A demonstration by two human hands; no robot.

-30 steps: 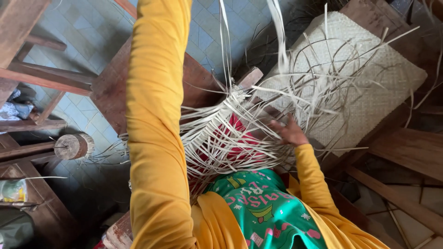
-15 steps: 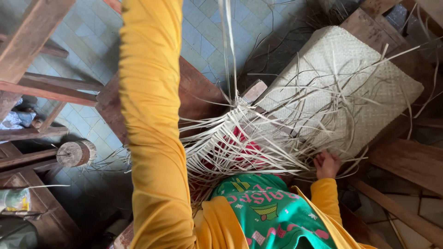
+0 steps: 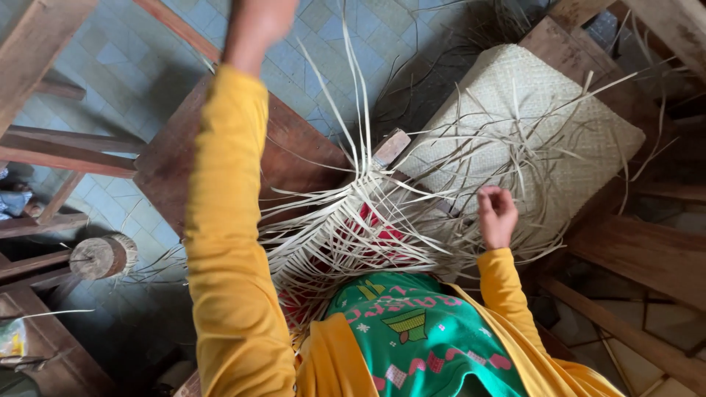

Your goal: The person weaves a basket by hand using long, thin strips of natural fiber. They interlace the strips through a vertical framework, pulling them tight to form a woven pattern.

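yellow-green packet (image 3: 13, 345), lower left, on wooden furniture

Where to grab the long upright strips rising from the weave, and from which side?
Grip the upright strips low, just above the half-woven mat, pinching across their flat faces from the left, where the left hand is raised. Their free tips are thin and would likely flex.

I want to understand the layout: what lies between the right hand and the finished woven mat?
In the head view, loose pale strips cross between the right hand and the woven mat.
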